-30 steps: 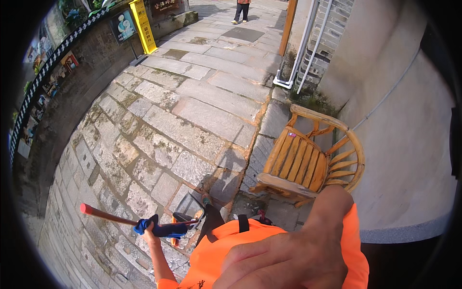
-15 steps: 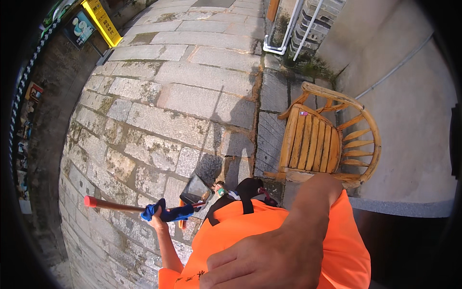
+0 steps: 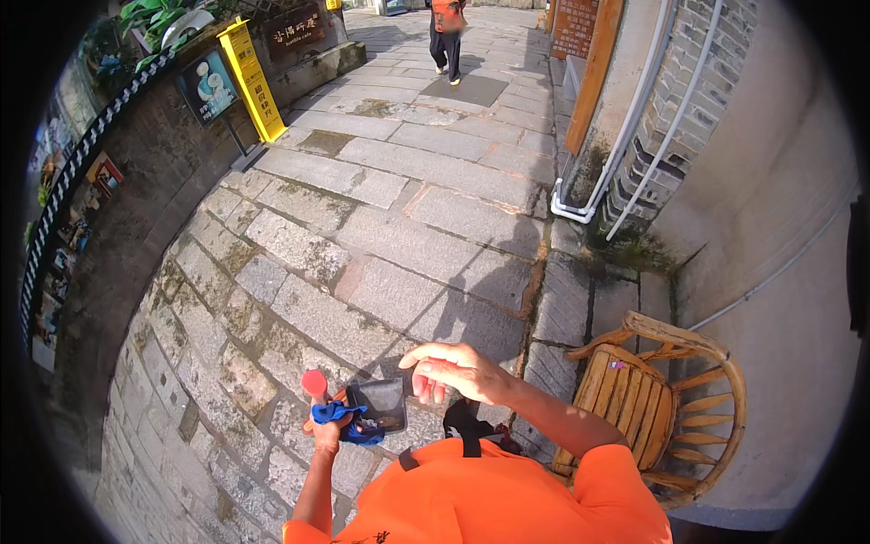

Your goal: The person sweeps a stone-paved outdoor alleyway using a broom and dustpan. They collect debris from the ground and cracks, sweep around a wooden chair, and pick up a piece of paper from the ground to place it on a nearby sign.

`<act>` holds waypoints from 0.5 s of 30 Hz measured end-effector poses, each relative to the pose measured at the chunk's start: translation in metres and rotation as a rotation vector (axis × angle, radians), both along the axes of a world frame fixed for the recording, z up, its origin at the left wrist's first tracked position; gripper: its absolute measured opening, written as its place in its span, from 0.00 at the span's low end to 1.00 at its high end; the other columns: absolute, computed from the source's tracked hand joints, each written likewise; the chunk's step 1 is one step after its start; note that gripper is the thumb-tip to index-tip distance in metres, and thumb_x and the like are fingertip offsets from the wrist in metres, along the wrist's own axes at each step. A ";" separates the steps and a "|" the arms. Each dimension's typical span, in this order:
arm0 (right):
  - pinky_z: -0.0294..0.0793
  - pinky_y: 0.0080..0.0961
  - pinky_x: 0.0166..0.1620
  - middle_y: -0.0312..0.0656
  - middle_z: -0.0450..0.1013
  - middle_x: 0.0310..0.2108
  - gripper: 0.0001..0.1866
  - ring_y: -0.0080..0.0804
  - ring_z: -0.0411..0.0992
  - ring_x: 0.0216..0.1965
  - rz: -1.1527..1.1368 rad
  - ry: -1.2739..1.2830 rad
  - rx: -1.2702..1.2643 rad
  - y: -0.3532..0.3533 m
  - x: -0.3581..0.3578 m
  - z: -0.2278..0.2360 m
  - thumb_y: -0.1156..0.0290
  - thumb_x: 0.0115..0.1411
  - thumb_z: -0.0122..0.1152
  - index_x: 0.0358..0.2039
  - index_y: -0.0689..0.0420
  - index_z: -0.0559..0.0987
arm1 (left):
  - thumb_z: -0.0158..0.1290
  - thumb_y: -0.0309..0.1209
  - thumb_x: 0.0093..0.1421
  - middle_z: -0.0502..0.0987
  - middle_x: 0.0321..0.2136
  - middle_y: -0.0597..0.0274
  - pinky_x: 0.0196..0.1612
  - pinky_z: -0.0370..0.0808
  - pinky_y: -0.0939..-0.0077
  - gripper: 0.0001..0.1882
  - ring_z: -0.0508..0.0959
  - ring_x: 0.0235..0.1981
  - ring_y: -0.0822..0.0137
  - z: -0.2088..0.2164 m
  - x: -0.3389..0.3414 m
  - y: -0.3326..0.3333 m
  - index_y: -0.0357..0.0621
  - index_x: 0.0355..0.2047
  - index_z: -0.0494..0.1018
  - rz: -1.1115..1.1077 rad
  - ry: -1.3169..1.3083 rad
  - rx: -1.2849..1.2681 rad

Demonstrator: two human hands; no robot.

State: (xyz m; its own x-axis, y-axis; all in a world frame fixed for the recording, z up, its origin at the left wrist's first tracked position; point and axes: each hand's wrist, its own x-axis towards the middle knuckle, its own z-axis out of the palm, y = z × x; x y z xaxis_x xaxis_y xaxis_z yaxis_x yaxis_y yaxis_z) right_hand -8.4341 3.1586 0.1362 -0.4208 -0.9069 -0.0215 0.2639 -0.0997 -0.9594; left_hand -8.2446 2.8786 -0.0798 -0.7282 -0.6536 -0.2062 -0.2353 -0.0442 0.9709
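Note:
My left hand (image 3: 326,437) is closed around a long-handled tool's pole (image 3: 314,391) with a round red end cap, together with a bunched blue cloth (image 3: 365,432). The pole points up toward me, and its lower end is hidden. Beside that hand, a dark grey dustpan (image 3: 381,397) with small bits of litter in it stands low over the paving. An orange piece (image 3: 308,423) shows behind the left hand. In front of my chest, my right hand (image 3: 460,372) is held up, fingers stretched forward and slightly bent, with nothing visible in it.
A wooden armchair (image 3: 625,399) stands at my right by the wall, a small pink item (image 3: 619,364) on its seat. White pipes (image 3: 625,136) run down the corner. Ahead, a person (image 3: 447,36) walks on the stone paving (image 3: 435,163). A yellow sign (image 3: 252,82) stands left.
My right hand has moved up and forward, away from close to the camera. The pole's red end has swung right and toward me. The view has tilted up, bringing the person into sight.

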 end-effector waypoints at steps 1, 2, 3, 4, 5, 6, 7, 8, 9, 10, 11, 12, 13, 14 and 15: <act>0.70 0.18 0.29 0.40 0.70 0.29 0.19 0.23 0.71 0.29 0.081 -0.054 0.057 -0.015 -0.023 -0.011 0.61 0.64 0.39 0.49 0.62 0.65 | 0.60 0.13 0.33 0.71 0.28 0.65 0.37 0.73 0.73 0.27 0.72 0.30 0.68 0.005 -0.020 0.001 0.40 0.36 0.66 0.012 -0.031 0.026; 0.70 0.19 0.28 0.41 0.70 0.29 0.21 0.24 0.71 0.29 0.136 -0.140 0.043 -0.032 -0.041 -0.024 0.59 0.64 0.39 0.50 0.60 0.64 | 0.61 0.13 0.34 0.71 0.28 0.65 0.37 0.73 0.73 0.27 0.72 0.30 0.68 0.004 -0.035 0.000 0.40 0.36 0.66 0.005 -0.022 0.026; 0.70 0.19 0.28 0.41 0.70 0.29 0.22 0.25 0.71 0.28 0.153 -0.216 0.032 -0.039 -0.061 -0.030 0.57 0.63 0.39 0.52 0.59 0.63 | 0.61 0.14 0.34 0.71 0.29 0.65 0.37 0.73 0.74 0.26 0.73 0.30 0.68 0.006 -0.064 0.000 0.39 0.36 0.66 -0.040 -0.003 0.026; 0.71 0.20 0.27 0.41 0.69 0.29 0.23 0.25 0.71 0.28 0.170 -0.278 0.025 -0.043 -0.078 -0.036 0.55 0.63 0.39 0.54 0.56 0.62 | 0.63 0.16 0.33 0.72 0.28 0.66 0.37 0.72 0.74 0.28 0.72 0.30 0.69 0.025 -0.097 0.014 0.39 0.37 0.66 -0.083 -0.004 -0.131; 0.71 0.20 0.27 0.41 0.69 0.29 0.24 0.26 0.71 0.28 0.185 -0.340 0.018 -0.047 -0.096 -0.038 0.53 0.63 0.38 0.55 0.52 0.60 | 0.63 0.19 0.33 0.72 0.28 0.67 0.36 0.71 0.75 0.27 0.72 0.30 0.71 0.047 -0.129 0.026 0.39 0.37 0.66 -0.133 -0.022 -0.254; 0.72 0.21 0.25 0.41 0.69 0.30 0.25 0.26 0.72 0.27 0.251 -0.361 0.063 -0.054 -0.111 -0.038 0.50 0.62 0.36 0.57 0.46 0.59 | 0.64 0.19 0.33 0.72 0.31 0.66 0.40 0.69 0.75 0.30 0.72 0.34 0.70 0.043 -0.152 0.022 0.41 0.39 0.64 -0.206 -0.058 -0.299; 0.72 0.21 0.22 0.41 0.69 0.29 0.24 0.27 0.72 0.25 0.284 -0.379 0.080 -0.059 -0.127 -0.045 0.50 0.62 0.36 0.57 0.43 0.58 | 0.64 0.20 0.32 0.72 0.35 0.64 0.44 0.68 0.75 0.34 0.72 0.37 0.69 0.042 -0.178 0.023 0.44 0.42 0.62 -0.289 -0.098 -0.333; 0.71 0.20 0.20 0.41 0.69 0.29 0.25 0.26 0.72 0.24 0.308 -0.401 0.126 -0.063 -0.144 -0.046 0.50 0.62 0.37 0.57 0.43 0.59 | 0.64 0.20 0.31 0.72 0.35 0.64 0.44 0.68 0.75 0.34 0.72 0.37 0.69 0.041 -0.204 0.030 0.44 0.42 0.63 -0.263 -0.112 -0.180; 0.71 0.19 0.19 0.42 0.69 0.29 0.25 0.26 0.72 0.23 0.332 -0.432 0.182 -0.065 -0.162 -0.050 0.51 0.61 0.39 0.57 0.43 0.59 | 0.62 0.21 0.34 0.71 0.35 0.64 0.43 0.68 0.75 0.30 0.72 0.37 0.69 0.051 -0.232 0.043 0.44 0.41 0.64 -0.284 -0.018 -0.156; 0.69 0.20 0.19 0.44 0.69 0.28 0.26 0.29 0.71 0.21 0.288 -0.359 0.198 -0.066 -0.171 -0.039 0.46 0.59 0.38 0.53 0.47 0.63 | 0.61 0.22 0.37 0.71 0.35 0.64 0.43 0.68 0.75 0.28 0.71 0.37 0.70 0.034 -0.248 0.042 0.45 0.40 0.64 -0.334 0.091 -0.128; 0.68 0.19 0.18 0.42 0.69 0.26 0.24 0.28 0.71 0.20 0.284 -0.395 0.204 -0.068 -0.188 -0.042 0.47 0.58 0.42 0.45 0.52 0.68 | 0.60 0.23 0.39 0.71 0.35 0.65 0.43 0.68 0.75 0.26 0.71 0.37 0.70 0.013 -0.268 0.039 0.45 0.40 0.65 -0.386 0.202 -0.102; 0.68 0.18 0.18 0.41 0.69 0.26 0.22 0.28 0.70 0.19 0.257 -0.408 0.237 -0.067 -0.207 -0.038 0.47 0.56 0.44 0.40 0.52 0.69 | 0.59 0.27 0.43 0.71 0.36 0.65 0.43 0.67 0.75 0.23 0.71 0.38 0.70 0.005 -0.293 0.049 0.45 0.41 0.65 -0.442 0.269 -0.061; 0.67 0.18 0.17 0.40 0.69 0.25 0.21 0.27 0.70 0.19 0.240 -0.427 0.270 -0.068 -0.223 -0.031 0.47 0.55 0.47 0.35 0.53 0.70 | 0.59 0.28 0.43 0.71 0.35 0.65 0.42 0.68 0.76 0.23 0.71 0.37 0.70 0.011 -0.316 0.056 0.45 0.41 0.65 -0.452 0.215 -0.052; 0.69 0.18 0.18 0.38 0.68 0.24 0.18 0.27 0.70 0.18 0.170 -0.409 0.308 -0.063 -0.237 -0.020 0.51 0.52 0.51 0.32 0.54 0.71 | 0.60 0.29 0.43 0.71 0.34 0.65 0.41 0.69 0.76 0.23 0.72 0.37 0.70 0.018 -0.341 0.064 0.45 0.40 0.65 -0.463 0.166 -0.045; 0.71 0.20 0.18 0.38 0.67 0.24 0.15 0.28 0.71 0.19 0.171 -0.516 0.291 -0.061 -0.264 -0.041 0.57 0.52 0.53 0.32 0.56 0.70 | 0.60 0.30 0.43 0.71 0.33 0.64 0.40 0.69 0.76 0.22 0.72 0.36 0.70 0.033 -0.367 0.074 0.46 0.39 0.65 -0.507 0.232 -0.193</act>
